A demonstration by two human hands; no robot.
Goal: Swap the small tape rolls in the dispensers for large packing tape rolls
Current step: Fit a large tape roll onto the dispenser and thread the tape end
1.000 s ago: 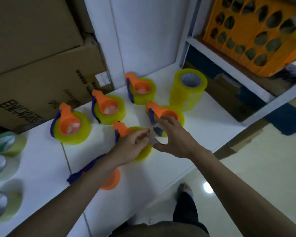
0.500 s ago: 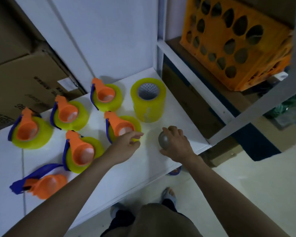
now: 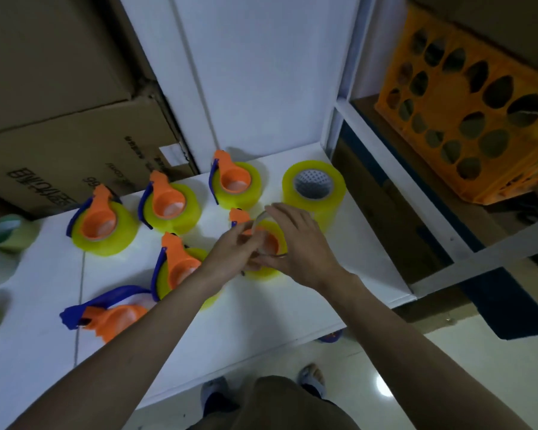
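I see both hands together: left hand [image 3: 230,249] and right hand [image 3: 295,243] pinch a thin clear small tape ring [image 3: 259,221] over the orange-cored yellow dispenser roll [image 3: 269,243]. The slack tape could stick to fingers; the tall yellow packing roll [image 3: 313,189] stands close behind.

Both bare forearms reach forward and converge at mid-frame. Left hand [image 3: 230,249] — fingers curled, tips drawn together in a pinching grip, meeting the right. Right hand [image 3: 298,243] — back facing up, fingers bent and arched over, thumb tucked under toward the left fingertips.
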